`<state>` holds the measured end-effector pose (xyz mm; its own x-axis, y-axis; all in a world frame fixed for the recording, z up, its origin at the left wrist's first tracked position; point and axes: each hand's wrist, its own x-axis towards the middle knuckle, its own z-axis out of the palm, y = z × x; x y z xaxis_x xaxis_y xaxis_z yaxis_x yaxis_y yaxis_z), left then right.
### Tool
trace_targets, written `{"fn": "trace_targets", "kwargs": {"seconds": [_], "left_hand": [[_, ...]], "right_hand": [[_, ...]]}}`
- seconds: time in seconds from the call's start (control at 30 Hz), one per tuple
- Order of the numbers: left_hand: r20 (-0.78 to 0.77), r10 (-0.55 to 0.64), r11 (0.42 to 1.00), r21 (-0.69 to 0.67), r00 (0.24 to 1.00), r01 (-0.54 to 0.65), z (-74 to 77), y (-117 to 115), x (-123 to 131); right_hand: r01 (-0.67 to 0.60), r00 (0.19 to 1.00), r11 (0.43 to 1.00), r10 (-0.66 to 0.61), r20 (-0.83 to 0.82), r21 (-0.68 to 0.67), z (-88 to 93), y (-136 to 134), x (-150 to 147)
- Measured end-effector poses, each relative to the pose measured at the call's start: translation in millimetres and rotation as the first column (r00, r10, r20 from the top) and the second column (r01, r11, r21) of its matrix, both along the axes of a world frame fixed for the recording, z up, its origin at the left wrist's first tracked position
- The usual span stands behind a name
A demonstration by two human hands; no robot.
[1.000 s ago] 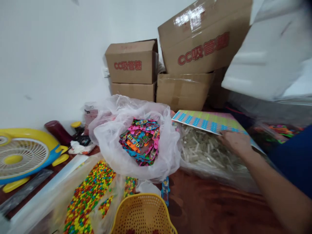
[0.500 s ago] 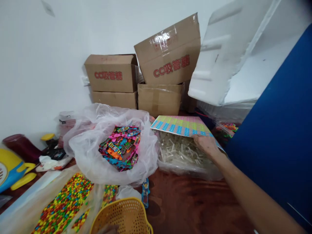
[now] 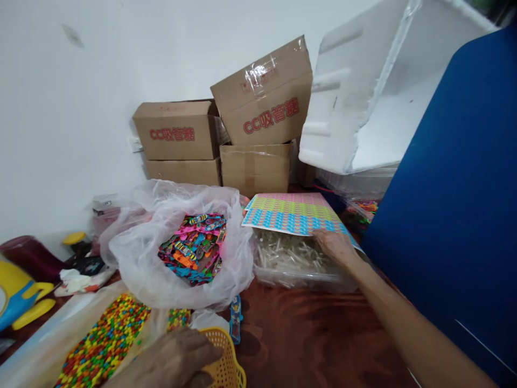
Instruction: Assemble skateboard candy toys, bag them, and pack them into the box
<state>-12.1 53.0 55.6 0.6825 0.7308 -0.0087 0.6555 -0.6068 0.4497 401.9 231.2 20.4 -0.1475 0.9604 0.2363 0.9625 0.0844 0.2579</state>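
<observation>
My right hand [image 3: 337, 248] pinches the near edge of a sheet of stickers [image 3: 291, 213] printed in pink, yellow-green and blue rows. At its far left corner a second sheet's edge peeks out. Below the sheet, a clear plastic tub [image 3: 283, 277] holds many short clear tubes [image 3: 278, 250]. My left hand [image 3: 181, 355] is over the left side of a yellow perforated basket [image 3: 228, 358], back of the hand upward. Its fingers bend down and are blurred, so what lies under them is hidden.
A white plastic bag [image 3: 133, 253] stands open with colourful toy skateboards inside. Candy-coloured beads [image 3: 105, 339] fill a bag at front left. A small blue package [image 3: 235, 318] lies beside the basket. Cardboard boxes [image 3: 181, 129], a white foam box [image 3: 335, 102] and a blue panel [image 3: 444, 205] surround the table.
My left hand has risen out of the basket and come over its left rim. My right hand keeps its hold on the sticker sheet, which sits slightly lower over the tub. The view has shifted.
</observation>
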Motion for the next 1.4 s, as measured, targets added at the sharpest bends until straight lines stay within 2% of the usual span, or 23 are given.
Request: {"fn": "trace_targets", "kwargs": {"seconds": [0.07,0.13,0.2,0.3,0.4,0.47,0.53,0.6,0.67,0.73,0.8,0.87,0.97,1.03,1.1,1.17,1.27,1.4], "left_hand": [[0.014,0.123,0.989,-0.079,0.992,-0.121,10.8,10.4,7.2],[0.096,0.208,0.961,-0.207,0.973,-0.185,15.8,27.1,15.2],[0.226,0.253,0.896,-0.421,0.941,-0.14,14.9,46.5,24.0],[0.377,0.411,0.718,-0.695,0.83,-0.04,6.1,73.7,40.5],[0.429,0.593,0.581,-0.814,0.681,0.007,-3.9,95.0,62.6],[0.452,0.662,0.521,-0.851,0.597,0.066,-8.5,105.9,81.4],[0.47,0.694,0.479,-0.867,0.546,0.137,-12.2,113.6,102.9],[0.509,0.7,0.472,-0.856,0.502,0.211,-16.6,117.4,124.7],[0.58,0.7,0.525,-0.813,0.416,0.251,-22.9,117.7,142.0],[0.619,0.715,0.589,-0.784,0.326,0.196,-30.6,117.3,149.8],[0.606,0.74,0.602,-0.79,0.291,0.117,-37.5,119.3,146.2],[0.562,0.773,0.573,-0.818,0.293,0.058,-41.4,125.3,133.4],[0.501,0.825,0.535,-0.842,0.261,-0.074,-39.7,138.6,107.7],[0.497,0.833,0.536,-0.833,0.245,-0.133,-35.2,147.3,92.6],[0.519,0.822,0.561,-0.81,0.235,-0.173,-31.0,154.7,81.9],[0.53,0.817,0.573,-0.79,0.228,-0.218,-29.5,160.9,75.4],[0.5,0.834,0.55,-0.789,0.235,-0.273,-32.2,167.0,69.4],[0.474,0.847,0.532,-0.768,0.242,-0.357,-35.8,161.4,58.0]], "right_hand": [[0.009,1.0,0.999,-0.008,-0.024,0.043,-2.0,-5.1,2.1],[0.034,0.996,0.99,-0.022,-0.087,0.136,-3.9,-10.3,5.0],[0.055,0.987,0.97,-0.017,-0.158,0.237,-4.2,-16.1,7.6],[0.042,0.981,0.96,0.012,-0.192,0.276,1.1,-27.0,6.1],[0.011,0.986,0.969,0.031,-0.165,0.248,12.8,-41.3,-9.6],[-0.005,0.991,0.976,0.035,-0.131,0.219,21.0,-53.6,-30.4],[-0.018,0.995,0.986,0.034,-0.091,0.168,26.0,-68.5,-58.4],[-0.036,0.997,0.994,0.043,-0.063,0.106,26.0,-85.5,-89.7],[-0.058,0.996,0.997,0.062,-0.066,0.053,22.7,-102.7,-118.7],[-0.107,0.989,0.994,0.108,-0.105,0.01,20.3,-117.2,-137.8],[-0.142,0.972,0.99,0.136,-0.191,-0.016,21.9,-126.0,-140.4],[-0.104,0.956,0.994,0.095,-0.277,-0.021,26.4,-127.1,-123.0],[0.079,0.94,0.997,-0.071,-0.334,0.011,28.1,-115.5,-68.7],[0.218,0.911,0.975,-0.191,-0.365,0.035,20.5,-104.0,-27.6],[0.34,0.839,0.94,-0.3,-0.454,0.007,6.6,-94.6,5.6],[0.312,0.801,0.949,-0.289,-0.523,-0.048,-9.6,-89.2,26.0],[0.243,0.792,0.97,-0.195,-0.578,0.006,-28.4,-86.8,36.0],[0.25,0.788,0.967,-0.169,-0.592,0.056,-36.2,-86.9,36.2]]}}
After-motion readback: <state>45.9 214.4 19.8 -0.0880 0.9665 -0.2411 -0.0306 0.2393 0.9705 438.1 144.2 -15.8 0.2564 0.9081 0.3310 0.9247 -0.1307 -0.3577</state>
